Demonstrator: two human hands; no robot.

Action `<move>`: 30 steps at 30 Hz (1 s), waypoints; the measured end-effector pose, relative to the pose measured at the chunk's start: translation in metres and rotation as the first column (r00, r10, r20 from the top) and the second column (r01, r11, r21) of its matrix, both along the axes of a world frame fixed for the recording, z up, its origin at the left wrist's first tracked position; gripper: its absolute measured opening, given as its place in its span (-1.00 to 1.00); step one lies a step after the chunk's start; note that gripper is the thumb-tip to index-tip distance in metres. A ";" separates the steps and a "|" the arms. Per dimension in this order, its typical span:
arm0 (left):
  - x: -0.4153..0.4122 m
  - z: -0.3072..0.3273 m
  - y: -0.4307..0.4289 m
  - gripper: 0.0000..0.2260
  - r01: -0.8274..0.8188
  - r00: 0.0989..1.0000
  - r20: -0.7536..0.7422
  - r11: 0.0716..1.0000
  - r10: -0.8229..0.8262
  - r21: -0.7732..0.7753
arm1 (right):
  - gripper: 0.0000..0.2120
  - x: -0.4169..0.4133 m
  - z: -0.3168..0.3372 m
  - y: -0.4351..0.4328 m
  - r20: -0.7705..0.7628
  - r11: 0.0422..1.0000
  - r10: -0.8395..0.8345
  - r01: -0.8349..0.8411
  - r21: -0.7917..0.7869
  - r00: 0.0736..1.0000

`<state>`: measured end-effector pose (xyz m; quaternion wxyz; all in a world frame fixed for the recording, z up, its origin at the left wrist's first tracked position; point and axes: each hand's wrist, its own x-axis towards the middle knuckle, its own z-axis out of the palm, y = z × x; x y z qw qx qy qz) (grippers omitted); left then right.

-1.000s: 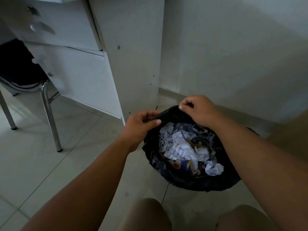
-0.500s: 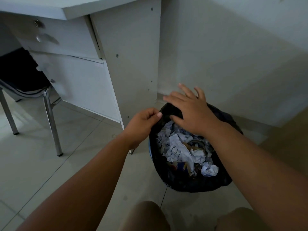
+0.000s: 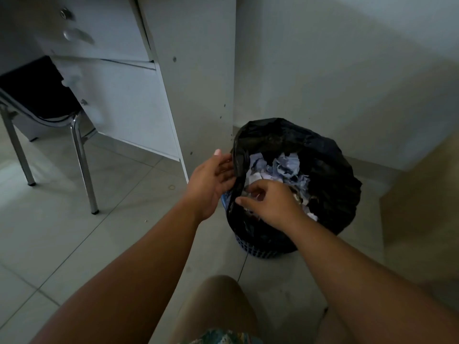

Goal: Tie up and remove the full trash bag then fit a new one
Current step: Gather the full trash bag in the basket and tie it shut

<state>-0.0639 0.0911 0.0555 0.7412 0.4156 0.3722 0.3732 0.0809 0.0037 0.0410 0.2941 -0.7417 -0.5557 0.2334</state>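
A black trash bag (image 3: 330,175) lines a blue mesh bin (image 3: 258,252) on the floor beside the desk. It is full of crumpled white paper (image 3: 285,165). The bag's left rim stands up as a loose fold. My left hand (image 3: 211,184) is open, its palm and fingers flat against the outside of that fold. My right hand (image 3: 270,202) reaches over the paper, and its thumb and fingers pinch the same left rim from the inside. The far and right parts of the rim still hang over the bin's edge.
A white desk side panel (image 3: 198,83) with drawers (image 3: 119,95) stands just left of the bin. A chrome-legged chair (image 3: 79,155) with a black seat is at far left. A pale wall (image 3: 347,83) runs behind. My knees (image 3: 218,299) are at the bottom, on grey floor tiles.
My right hand came off the far rim and moved down to the near left rim, where it now pinches the bag. My left hand let go and opened flat against the raised fold.
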 end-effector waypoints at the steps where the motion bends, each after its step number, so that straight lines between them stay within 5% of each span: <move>1: -0.003 -0.005 -0.006 -0.58 -0.007 0.999 0.031 0.999 0.008 -0.040 | -0.55 -0.007 -0.011 -0.006 -0.050 1.000 -0.015 0.013 -0.025 0.999; 6: -0.014 -0.018 -0.028 -0.58 -0.038 0.994 0.103 0.994 0.049 -0.105 | -0.65 -0.029 -0.053 -0.024 0.038 0.995 -0.010 0.014 -0.099 0.999; 9: -0.017 -0.025 -0.032 -0.69 -0.112 0.985 -0.127 0.991 0.120 0.073 | -0.95 -0.031 -0.063 -0.025 0.127 0.999 -0.034 0.038 -0.030 0.991; 10: -0.017 -0.029 -0.035 -0.72 -0.164 0.957 -0.226 0.981 0.183 0.101 | -0.91 -0.030 -0.065 -0.025 0.121 0.999 -0.048 0.050 -0.014 0.991; 12: -0.018 -0.041 -0.043 -0.62 -0.230 0.921 -0.322 0.973 0.217 -0.003 | -0.86 -0.025 -0.066 -0.025 0.042 0.997 -0.076 0.077 -0.022 0.996; 15: -0.019 -0.051 -0.057 -0.41 -0.111 0.937 -0.349 0.941 -0.008 -0.320 | -0.88 -0.018 -0.059 -0.025 -0.145 0.992 -0.122 0.117 -0.037 0.982; 18: -0.020 -0.044 -0.062 -0.40 -0.025 0.968 -0.236 0.896 -0.089 -0.443 | -0.87 -0.014 -0.046 -0.024 -0.332 0.978 -0.207 0.202 -0.048 0.920; 23: -0.010 -0.023 -0.057 -0.75 0.014 0.949 -0.290 0.937 -0.123 -0.350 | -0.95 -0.008 -0.024 -0.035 -0.290 0.992 -0.126 0.120 -0.038 0.949; 27: 0.002 -0.006 -0.046 -0.83 0.002 0.946 -0.310 0.959 -0.093 -0.282 | -0.50 -0.002 -0.023 -0.054 -0.226 0.994 0.046 -0.067 -0.086 0.973; 30: 0.008 0.007 -0.039 -0.78 -0.029 0.973 -0.230 0.977 -0.021 -0.212 | -0.72 0.003 -0.022 -0.057 -0.156 1.000 -0.007 0.006 -0.010 0.988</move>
